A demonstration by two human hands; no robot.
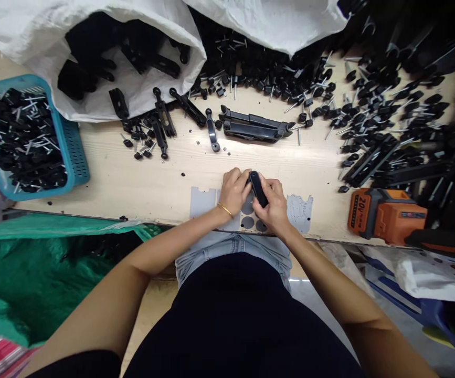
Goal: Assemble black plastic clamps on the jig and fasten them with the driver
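A black plastic arm piece with a rounded end is gripped by my right hand, thumb and fingers closed along its right side. My left hand is curled against the piece's upper left side. Its fingertips are closed at a small dark bit there, mostly hidden, so I cannot make out what they hold. Both hands are just above a grey sheet with round spots at the table's front edge. Beyond them lie a short black ball-ended arm and a folded black bracket.
A blue basket of black knob screws stands at the left. White sacks line the back, one with black parts inside. Loose knob screws are heaped at the back right. An orange-and-grey power tool battery sits near the right front edge.
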